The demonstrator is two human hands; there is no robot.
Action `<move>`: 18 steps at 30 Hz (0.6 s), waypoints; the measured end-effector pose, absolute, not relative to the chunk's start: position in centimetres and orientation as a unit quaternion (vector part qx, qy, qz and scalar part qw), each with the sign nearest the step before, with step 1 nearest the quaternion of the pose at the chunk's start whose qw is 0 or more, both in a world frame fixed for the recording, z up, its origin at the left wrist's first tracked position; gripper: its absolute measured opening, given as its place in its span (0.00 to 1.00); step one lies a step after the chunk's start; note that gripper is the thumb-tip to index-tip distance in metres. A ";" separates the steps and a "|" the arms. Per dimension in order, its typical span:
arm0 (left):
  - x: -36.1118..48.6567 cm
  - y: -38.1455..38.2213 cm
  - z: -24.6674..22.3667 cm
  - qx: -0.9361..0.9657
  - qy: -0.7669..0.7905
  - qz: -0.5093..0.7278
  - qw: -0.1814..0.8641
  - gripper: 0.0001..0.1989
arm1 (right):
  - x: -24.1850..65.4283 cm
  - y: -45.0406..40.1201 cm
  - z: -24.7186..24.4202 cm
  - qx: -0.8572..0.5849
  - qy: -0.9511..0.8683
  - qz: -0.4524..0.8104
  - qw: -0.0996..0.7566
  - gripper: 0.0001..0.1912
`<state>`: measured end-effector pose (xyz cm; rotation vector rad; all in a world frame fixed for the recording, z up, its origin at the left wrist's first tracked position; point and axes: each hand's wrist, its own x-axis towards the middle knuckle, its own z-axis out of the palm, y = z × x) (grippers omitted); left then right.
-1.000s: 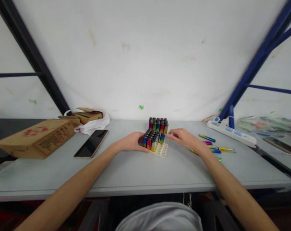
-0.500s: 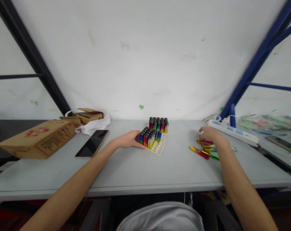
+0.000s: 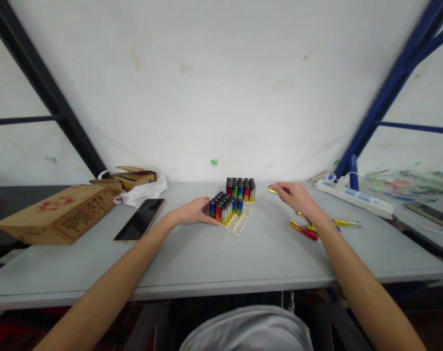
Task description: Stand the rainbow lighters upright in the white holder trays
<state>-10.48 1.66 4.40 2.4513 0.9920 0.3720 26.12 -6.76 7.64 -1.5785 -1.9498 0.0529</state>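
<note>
My left hand (image 3: 196,211) curls round the left side of a white tray (image 3: 239,225) at the middle of the table. Upright coloured lighters (image 3: 224,208) with black tops fill its left and back part; bare holes show at its front right. Just behind stands a second block of upright lighters (image 3: 241,189). My right hand (image 3: 288,195) pinches a yellow-gold lighter (image 3: 273,191) to the right of that block. Loose lighters (image 3: 304,230), red, yellow and other colours, lie on the right under my right forearm, which hides some of them.
On the left are a cardboard box (image 3: 62,210), an opened smaller box (image 3: 133,177), a white plastic bag (image 3: 143,191) and a dark phone (image 3: 141,219). A white power strip (image 3: 354,197) with cables lies at the right, beside a blue metal post (image 3: 375,107).
My right hand has moved left from the loose lighters toward the tray, now with a yellow-gold lighter in its fingers. My left hand stays at the tray.
</note>
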 end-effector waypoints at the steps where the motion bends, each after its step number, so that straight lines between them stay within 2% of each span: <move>1: -10.5 1.6 4.4 0.894 0.368 0.129 0.219 0.36 | 25.4 -6.9 7.6 -0.577 -0.753 0.048 0.314 0.26; 7: -9.9 1.0 4.4 0.900 0.383 0.123 0.170 0.37 | 22.8 -7.3 6.8 -0.505 -0.774 0.210 0.318 0.26; 13: -8.6 -0.2 4.2 0.915 0.342 0.158 0.145 0.33 | 21.7 -7.0 6.0 -0.509 -0.714 0.255 0.407 0.22; 18: -7.8 -0.9 4.1 0.914 0.330 0.180 0.155 0.31 | 21.3 -6.9 6.1 -0.470 -0.687 0.330 0.444 0.24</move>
